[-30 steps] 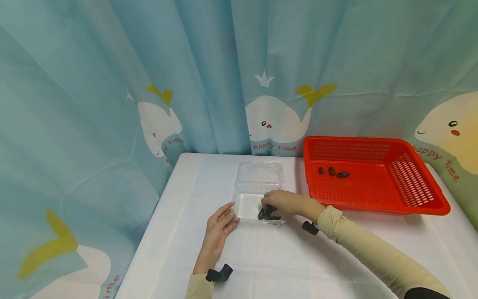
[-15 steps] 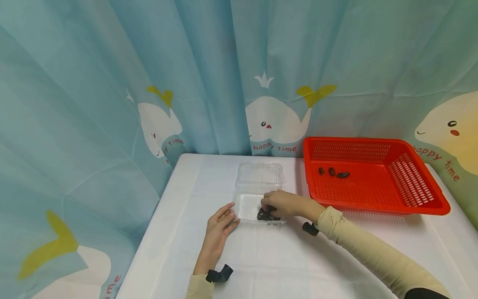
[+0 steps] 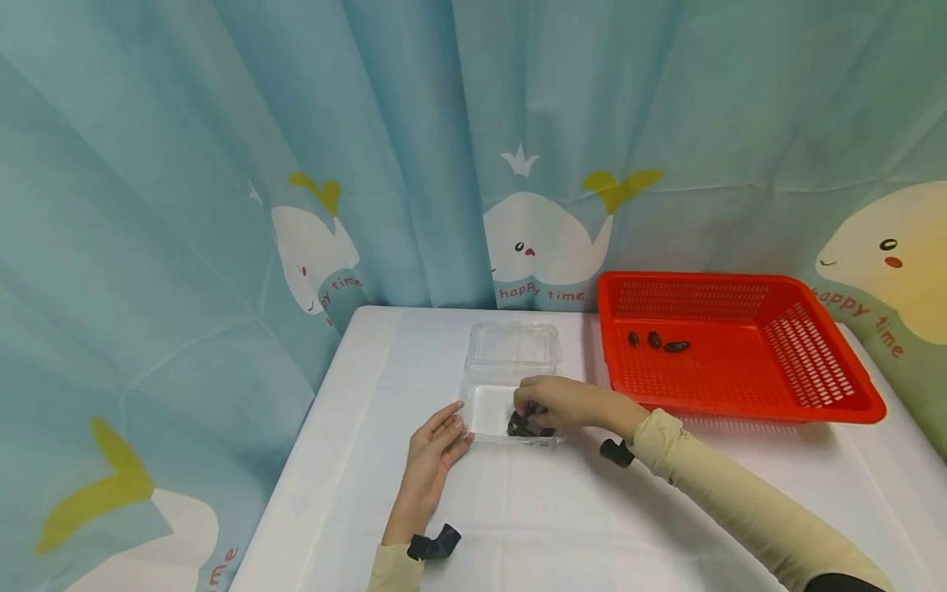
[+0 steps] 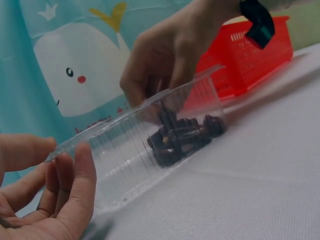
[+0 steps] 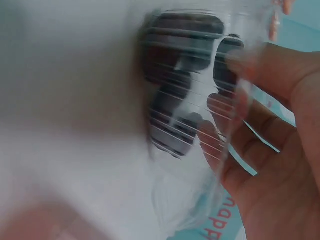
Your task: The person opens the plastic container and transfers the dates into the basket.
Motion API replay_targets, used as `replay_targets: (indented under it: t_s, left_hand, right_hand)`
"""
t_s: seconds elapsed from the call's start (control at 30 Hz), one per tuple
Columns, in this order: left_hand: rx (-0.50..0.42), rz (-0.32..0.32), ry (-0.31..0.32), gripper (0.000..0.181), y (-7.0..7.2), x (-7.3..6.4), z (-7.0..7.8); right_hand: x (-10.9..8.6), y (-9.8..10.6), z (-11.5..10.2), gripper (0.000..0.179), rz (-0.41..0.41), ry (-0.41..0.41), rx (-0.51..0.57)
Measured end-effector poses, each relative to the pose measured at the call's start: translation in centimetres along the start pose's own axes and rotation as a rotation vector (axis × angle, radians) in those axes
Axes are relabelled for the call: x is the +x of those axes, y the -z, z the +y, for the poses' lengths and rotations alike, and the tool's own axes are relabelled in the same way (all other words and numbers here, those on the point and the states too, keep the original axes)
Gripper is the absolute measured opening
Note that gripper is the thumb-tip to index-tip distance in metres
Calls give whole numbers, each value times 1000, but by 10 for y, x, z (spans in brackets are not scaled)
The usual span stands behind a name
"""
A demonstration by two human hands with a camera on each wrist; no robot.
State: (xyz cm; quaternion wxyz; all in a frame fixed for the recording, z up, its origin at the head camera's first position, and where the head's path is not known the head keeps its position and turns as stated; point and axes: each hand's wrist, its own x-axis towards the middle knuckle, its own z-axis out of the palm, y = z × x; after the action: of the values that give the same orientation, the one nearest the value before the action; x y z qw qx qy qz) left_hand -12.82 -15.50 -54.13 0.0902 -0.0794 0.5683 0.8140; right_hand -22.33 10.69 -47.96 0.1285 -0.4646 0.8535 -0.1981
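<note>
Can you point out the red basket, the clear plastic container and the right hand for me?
Red basket [image 3: 728, 349]: head view, on the bare part of its floor.
Clear plastic container [image 4: 125, 152]: left wrist view, on its ribbed side wall.
Right hand [image 3: 565, 400]: head view, on the back of the hand.

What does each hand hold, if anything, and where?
Left hand: clear container, by its left rim. Right hand: apparently a dark piece, gripped part unclear.

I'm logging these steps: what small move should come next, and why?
Probably the right hand should let go of the dark piece it pinches: it reaches down inside the clear container, beside other dark pieces, while the left hand holds the container's edge.
</note>
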Motion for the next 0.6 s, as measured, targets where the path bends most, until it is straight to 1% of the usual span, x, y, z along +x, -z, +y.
replay_targets:
  t_s: [0.17,0.27,0.33,0.47,0.6]
  left_hand:
    - [-13,4,-1,50,0,0,0]
    - [-18,11,9,49,0,0,0]
    - [-14,11,10,49,0,-1,-1]
    - [-6,3,-5,50,1,-2,-1]
    - [12,-13,-23,52,1,-1,-1]
  right_hand:
    - [-4,11,-1,15,33,-30,76]
    - [-8,20,-1,14,51,-49,122]
    - [-12,26,-1,13,68,-62,169]
    - [-21,36,4,12,140,-82,303]
    - [-29,42,10,12,231,-151,446]
